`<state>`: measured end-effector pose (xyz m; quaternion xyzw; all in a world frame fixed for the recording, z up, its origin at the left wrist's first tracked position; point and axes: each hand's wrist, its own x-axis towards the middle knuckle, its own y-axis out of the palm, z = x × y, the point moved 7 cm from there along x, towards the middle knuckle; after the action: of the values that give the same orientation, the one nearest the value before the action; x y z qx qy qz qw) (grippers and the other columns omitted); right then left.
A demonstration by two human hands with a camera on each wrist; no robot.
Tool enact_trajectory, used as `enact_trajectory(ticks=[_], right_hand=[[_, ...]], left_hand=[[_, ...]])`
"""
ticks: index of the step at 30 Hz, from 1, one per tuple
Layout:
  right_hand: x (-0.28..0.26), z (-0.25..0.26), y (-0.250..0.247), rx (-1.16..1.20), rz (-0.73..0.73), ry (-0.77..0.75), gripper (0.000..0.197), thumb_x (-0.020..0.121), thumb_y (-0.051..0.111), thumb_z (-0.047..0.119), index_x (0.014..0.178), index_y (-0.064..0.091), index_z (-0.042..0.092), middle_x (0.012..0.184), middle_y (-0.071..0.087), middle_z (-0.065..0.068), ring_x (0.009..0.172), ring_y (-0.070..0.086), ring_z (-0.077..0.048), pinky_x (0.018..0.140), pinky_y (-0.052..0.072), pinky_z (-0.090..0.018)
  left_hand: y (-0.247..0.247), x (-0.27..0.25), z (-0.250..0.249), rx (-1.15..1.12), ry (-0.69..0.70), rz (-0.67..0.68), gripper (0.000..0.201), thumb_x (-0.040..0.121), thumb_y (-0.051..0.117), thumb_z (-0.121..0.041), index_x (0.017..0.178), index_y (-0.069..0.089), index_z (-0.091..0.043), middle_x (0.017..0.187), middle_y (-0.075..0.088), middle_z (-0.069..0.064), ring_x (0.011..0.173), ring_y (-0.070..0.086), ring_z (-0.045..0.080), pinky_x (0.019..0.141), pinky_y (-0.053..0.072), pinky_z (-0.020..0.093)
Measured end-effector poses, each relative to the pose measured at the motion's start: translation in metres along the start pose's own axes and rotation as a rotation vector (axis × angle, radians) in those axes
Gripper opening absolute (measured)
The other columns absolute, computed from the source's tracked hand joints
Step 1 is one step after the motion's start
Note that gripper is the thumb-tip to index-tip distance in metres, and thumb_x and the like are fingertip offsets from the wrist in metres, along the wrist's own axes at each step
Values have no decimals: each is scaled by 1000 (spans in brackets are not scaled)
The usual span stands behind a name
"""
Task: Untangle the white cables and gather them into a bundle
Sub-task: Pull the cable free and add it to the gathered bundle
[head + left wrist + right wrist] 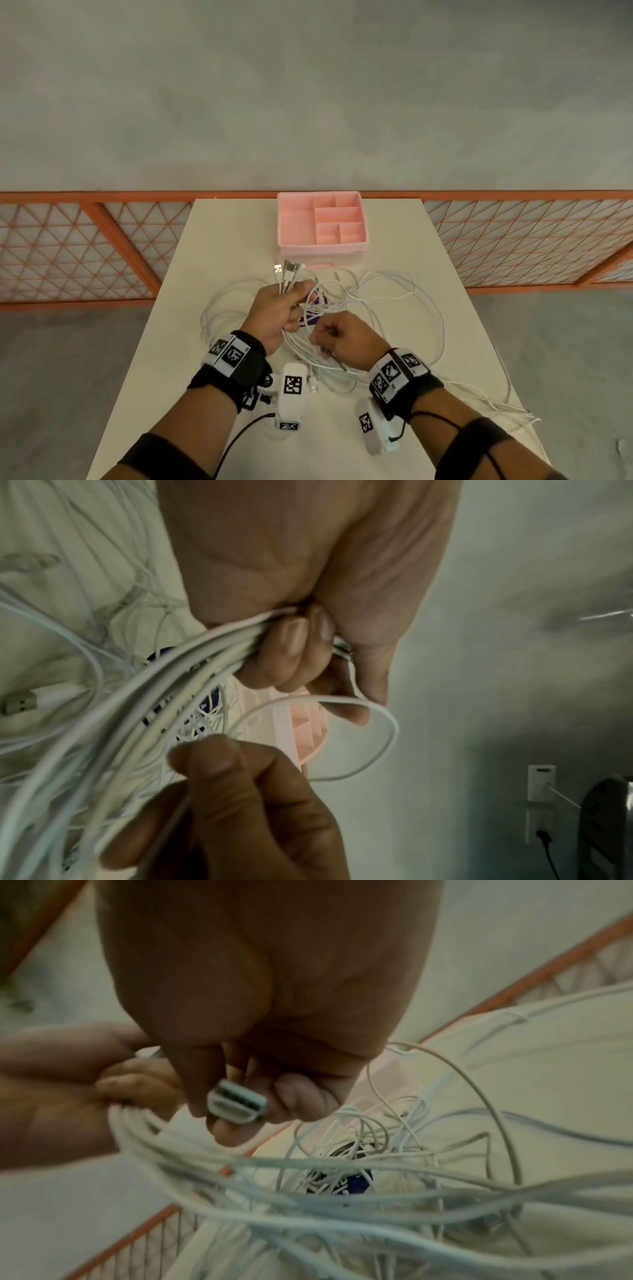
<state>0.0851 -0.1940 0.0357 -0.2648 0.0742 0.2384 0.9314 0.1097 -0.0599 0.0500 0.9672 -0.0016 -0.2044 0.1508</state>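
Observation:
A tangle of white cables [380, 301] sprawls over the middle of the white table [239, 233]. My left hand [284, 308] grips a bunch of cable ends, and their USB plugs [289, 269] stick up past the fingers. In the left wrist view the same cables [192, 656] run out from under my curled left fingers [291, 642]. My right hand [337, 337], just right of the left one, pinches a white cable plug [236, 1103] between thumb and fingers. A purple-and-white item [313, 313] lies under the tangle, mostly hidden.
A pink divided organiser tray [363, 245] stands at the far middle of the table. An orange mesh railing [85, 246] runs behind and beside the table. Loose cables [493, 404] trail to the table's right edge. A loose plug [313, 387] lies near my wrists.

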Motion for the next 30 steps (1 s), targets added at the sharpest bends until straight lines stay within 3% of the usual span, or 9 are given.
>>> enact_trajectory(ticks=[3, 7, 11, 13, 15, 19, 23, 26, 30], right_hand=[[4, -7, -16, 94, -38, 43, 18, 90, 66, 19, 74, 65, 11, 61, 67, -9, 45, 51, -13, 51, 44, -24], [7, -15, -21, 152, 8, 108, 10, 90, 64, 12, 89, 68, 3, 75, 73, -13, 52, 56, -13, 49, 44, -21], [9, -23, -34, 839, -163, 196, 27, 92, 55, 6, 119, 59, 7, 110, 73, -12, 95, 69, -30, 80, 49, -40], [11, -19, -50, 1196, -263, 169, 19, 97, 50, 16, 114, 54, 9, 117, 70, -15, 106, 66, -34, 91, 46, -47], [15, -11, -67, 1288, -299, 135, 10, 101, 45, 23, 103, 50, 14, 121, 68, -17, 113, 65, -33, 95, 46, -49], [27, 7, -86, 1249, -381, 90, 17, 102, 48, 15, 109, 56, 3, 117, 69, -21, 98, 71, -32, 81, 58, -41], [27, 30, -113, 1225, -541, 19, 18, 100, 50, 11, 110, 60, -1, 87, 70, -16, 65, 67, -23, 59, 55, -31], [25, 44, -119, 1054, -533, -28, 16, 99, 51, 9, 104, 64, 2, 66, 56, -8, 48, 44, -15, 48, 37, -25], [23, 39, -85, 714, -389, -13, 14, 98, 52, 6, 97, 66, 3, 59, 51, -7, 42, 36, -12, 41, 26, -20]], left_hand=[[7, -3, 0, 63, 34, 56, 16, 90, 73, -26, 88, 72, -10, 77, 64, 4, 46, 27, 9, 41, 21, 20], [9, -2, 6, 108, 75, 54, 7, 89, 74, -18, 82, 73, -15, 63, 38, 2, 46, 22, 10, 43, 19, 21], [-6, 0, 13, 78, 48, -33, 6, 89, 74, -14, 87, 70, -10, 61, 40, -2, 46, 24, 10, 43, 19, 21], [-9, -2, 21, 113, 7, -5, 9, 87, 76, -14, 86, 68, -11, 62, 42, -2, 46, 25, 10, 42, 21, 20], [-4, -6, 32, 173, -48, 65, 11, 86, 76, -13, 87, 66, -10, 60, 45, -3, 44, 27, 9, 42, 22, 20], [7, -15, 51, 305, -117, 152, 11, 88, 75, -11, 83, 65, -9, 56, 47, -2, 44, 27, 10, 41, 23, 19], [0, -20, 63, 356, -186, 129, 11, 89, 73, -10, 82, 65, -9, 52, 51, -4, 44, 25, 11, 42, 20, 19], [-9, -17, 56, 295, -192, 91, 13, 90, 72, -18, 90, 72, -6, 80, 74, 2, 44, 27, 8, 42, 21, 18], [-9, -6, 29, 157, -105, 31, 27, 97, 64, -31, 102, 74, -7, 105, 77, 2, 47, 24, 8, 41, 24, 20]])
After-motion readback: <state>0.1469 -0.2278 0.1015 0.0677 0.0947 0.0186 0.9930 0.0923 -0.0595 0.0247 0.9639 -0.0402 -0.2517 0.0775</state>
